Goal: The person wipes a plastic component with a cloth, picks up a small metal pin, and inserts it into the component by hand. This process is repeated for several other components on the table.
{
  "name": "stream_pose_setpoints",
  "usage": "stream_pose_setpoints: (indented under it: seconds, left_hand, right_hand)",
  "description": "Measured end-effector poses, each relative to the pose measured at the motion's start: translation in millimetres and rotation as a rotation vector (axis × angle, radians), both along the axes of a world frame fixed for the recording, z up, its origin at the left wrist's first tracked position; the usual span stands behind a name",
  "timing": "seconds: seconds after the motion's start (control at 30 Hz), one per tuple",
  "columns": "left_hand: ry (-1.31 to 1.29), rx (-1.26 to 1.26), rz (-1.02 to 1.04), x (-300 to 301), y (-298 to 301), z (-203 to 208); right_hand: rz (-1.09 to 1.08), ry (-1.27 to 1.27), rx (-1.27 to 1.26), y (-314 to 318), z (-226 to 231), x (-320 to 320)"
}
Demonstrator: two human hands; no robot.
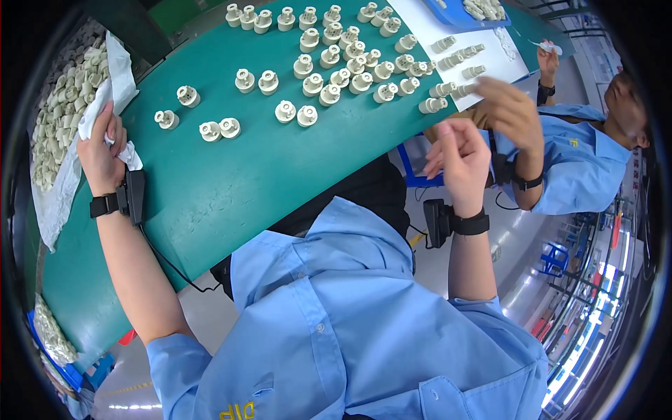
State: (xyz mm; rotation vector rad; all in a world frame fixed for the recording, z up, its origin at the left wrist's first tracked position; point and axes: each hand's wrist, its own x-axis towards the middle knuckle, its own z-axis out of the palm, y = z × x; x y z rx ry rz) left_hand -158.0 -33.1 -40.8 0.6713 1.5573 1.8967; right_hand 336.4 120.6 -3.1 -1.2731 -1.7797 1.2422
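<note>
My left hand [103, 150] is closed around a bunched fold of the white plastic bag [124, 73] at the table's left side. Small cream plastic pieces [59, 129] lie heaped in that bag. My right hand [462, 164] hovers off the table's near edge at the right, fingers loosely curled and apart, with nothing visible in them. Beyond it, many cream stepped plastic fittings [329, 94] stand upright on the green table [231, 178], most of them grouped at the centre right. A pair of fittings [220, 129] stands closer to my left hand.
A co-worker's blurred hand [507, 112] reaches in just beyond my right hand. Several fittings [472, 52] lie on a white sheet [420, 21] there. A blue tray [465, 21] of small pieces sits at the far right. Another filled clear bag [52, 329] is at the lower left.
</note>
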Motion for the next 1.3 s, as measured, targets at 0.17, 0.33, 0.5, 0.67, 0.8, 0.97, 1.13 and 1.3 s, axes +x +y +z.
stream_pose_setpoints:
  seconds: [0.17,0.33,0.5,0.67,0.8,0.97,1.13,1.3]
  left_hand:
    - [0.011,-0.007,0.004,-2,-2,-3]
    - [-0.011,0.003,0.002,5,-1,3]
    - [0.001,0.002,0.041,-1,-4,-2]
    - [0.02,0.034,0.02,7,0,1]
    - [0.015,0.039,0.028,8,-1,2]
    - [-0.004,0.06,0.013,10,-2,3]
    - [-0.004,0.058,0.004,9,-2,2]
    - [-0.009,0.056,0.012,10,-4,1]
  right_hand:
    - [-0.239,0.015,-0.083,22,-10,-8]
    - [-0.22,0.131,-0.299,37,-15,-7]
    - [-0.215,0.362,-0.472,34,-10,-17]
    - [0.156,0.262,-0.603,2,10,-52]
    - [0.265,0.114,-0.589,-9,6,-87]
    - [0.3,0.005,-0.519,-7,0,-97]
    - [0.303,0.012,-0.57,-4,0,-98]
    - [0.325,-0.022,-0.551,-4,-2,-100]
